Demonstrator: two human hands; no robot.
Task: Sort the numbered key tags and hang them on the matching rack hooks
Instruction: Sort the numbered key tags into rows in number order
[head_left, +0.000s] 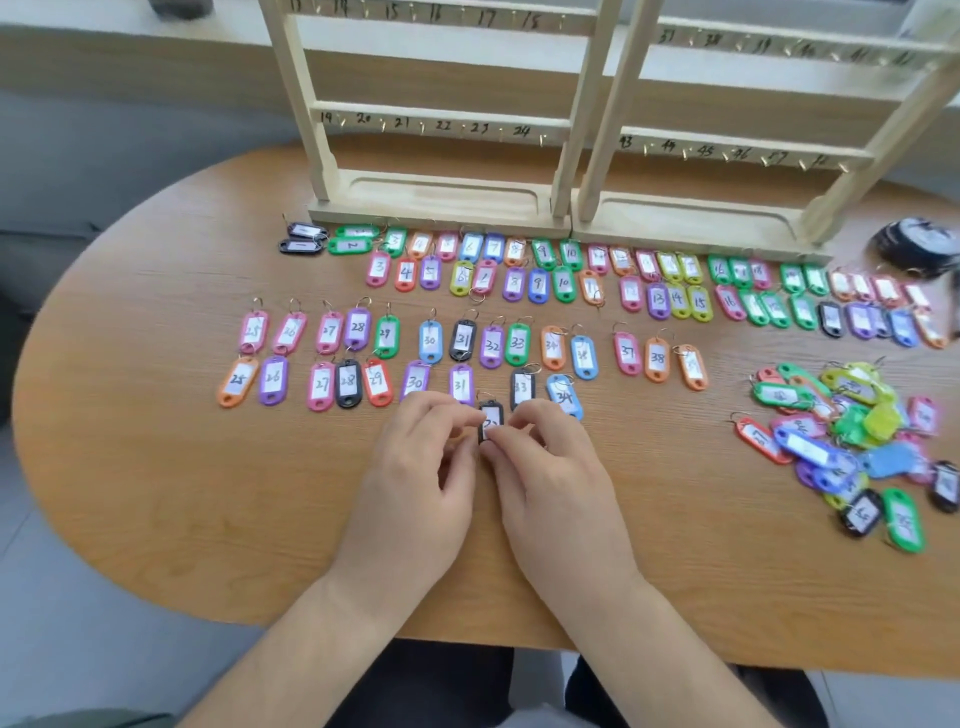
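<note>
The left hand (415, 467) and right hand (550, 467) pinch a black plastic tag (490, 418), seemingly marked 32. Its long axis points away from the person, ring end toward the wooden racks (441, 205).

Left hand (415, 467), right hand (550, 467) close together, fingertips (467, 415) pinching black tag (491, 422)
</note>
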